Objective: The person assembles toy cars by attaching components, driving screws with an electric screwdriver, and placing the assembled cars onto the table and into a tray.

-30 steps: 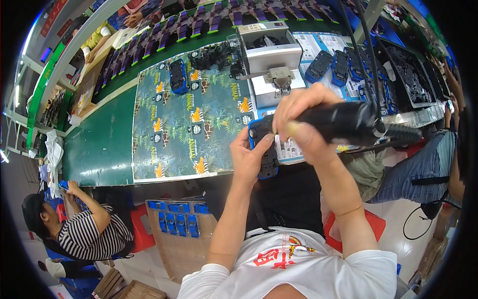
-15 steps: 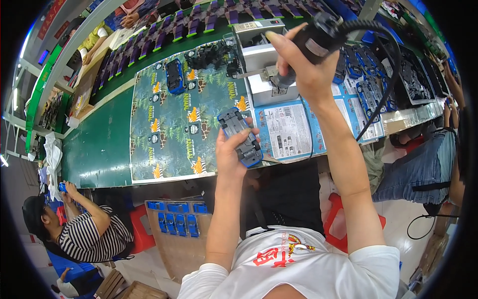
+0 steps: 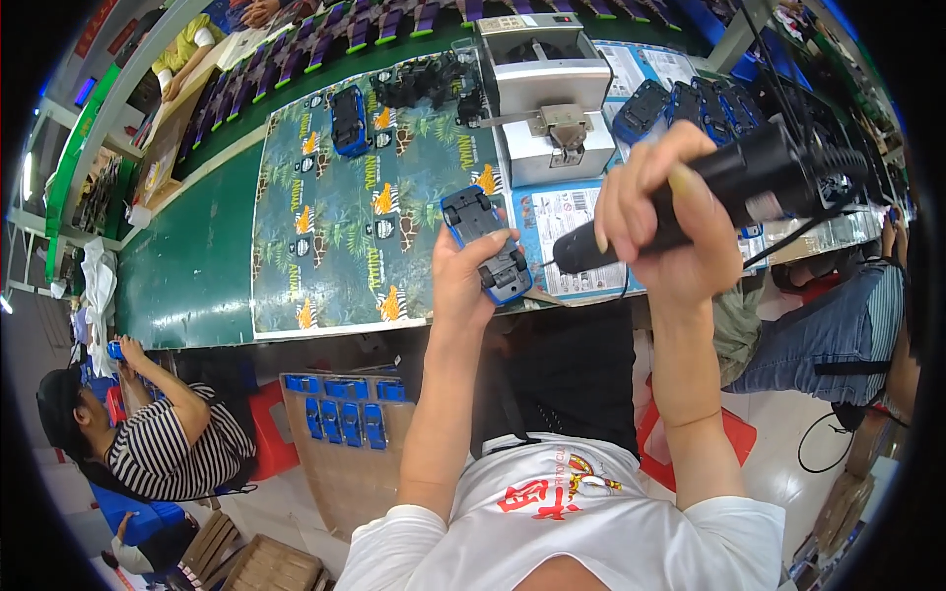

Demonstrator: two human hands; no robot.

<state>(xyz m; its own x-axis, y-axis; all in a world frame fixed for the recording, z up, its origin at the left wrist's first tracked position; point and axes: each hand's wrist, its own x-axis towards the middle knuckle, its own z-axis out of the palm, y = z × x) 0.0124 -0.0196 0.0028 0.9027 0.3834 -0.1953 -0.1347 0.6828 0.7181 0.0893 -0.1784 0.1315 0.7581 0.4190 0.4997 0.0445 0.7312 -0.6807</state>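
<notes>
My left hand [image 3: 465, 271] is closed around a blue toy car [image 3: 490, 241], its black underside turned up, above the front edge of the bench. In my right hand [image 3: 670, 212] is a black electric screwdriver [image 3: 729, 187], tilted sideways so its thin bit points left at the car. The bit's tip is close to the car's lower right side; whether it touches I cannot tell. Behind both hands stands a metal screw feeder [image 3: 547, 89]. Another blue toy car [image 3: 349, 120] lies underside up on the printed sheet [image 3: 335, 227].
Black plastic parts [image 3: 424, 84] lie left of the feeder, and several blue cars [image 3: 705, 106] right of it. Below the bench, a cardboard sheet [image 3: 335, 473] bears blue cars. A co-worker in a striped shirt [image 3: 163, 448] sits at left; a red stool [image 3: 655, 433] stands at right.
My right hand has brought the screwdriver from the feeder down toward the car, swinging it from steep to nearly level. The car in my left hand has shifted slightly right.
</notes>
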